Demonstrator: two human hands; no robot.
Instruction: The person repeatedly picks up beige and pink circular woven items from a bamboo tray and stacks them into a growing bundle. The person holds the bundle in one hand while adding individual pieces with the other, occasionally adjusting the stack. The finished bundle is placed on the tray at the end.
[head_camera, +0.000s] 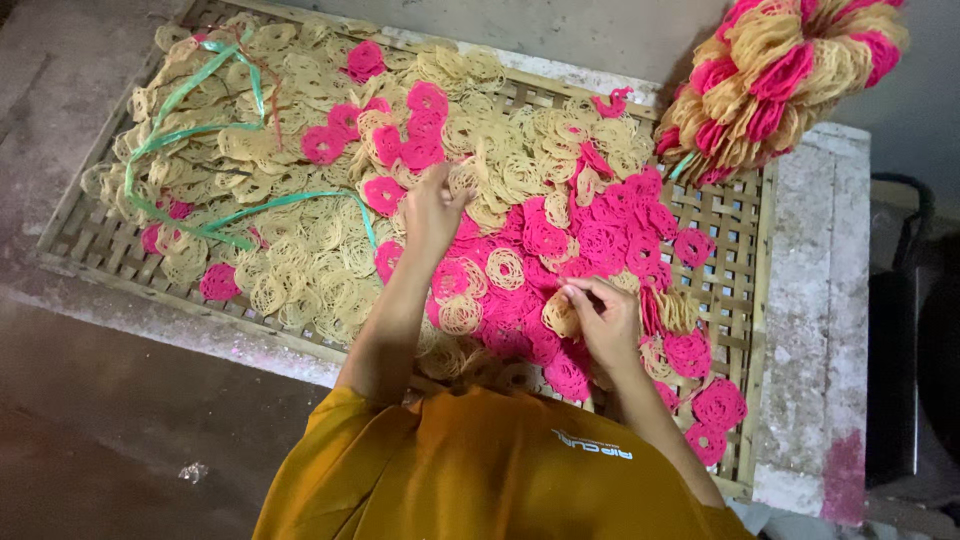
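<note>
While the left hand (432, 210) reaches half-open into the lacy noodle discs (520, 270) on the woven bamboo tray (745, 250), the right hand (605, 315) pinches one cream disc (562, 315). These discs look light and brittle, so I judge holding by the rim is safest.

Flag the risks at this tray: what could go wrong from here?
1. Right hand pinches a thin beige lattice disc; it may well snap.
2. Left hand reaches into the heaped discs beside a loose green strap, which could snag.
3. Pink discs near the woven tray's edge might slide off.
</note>
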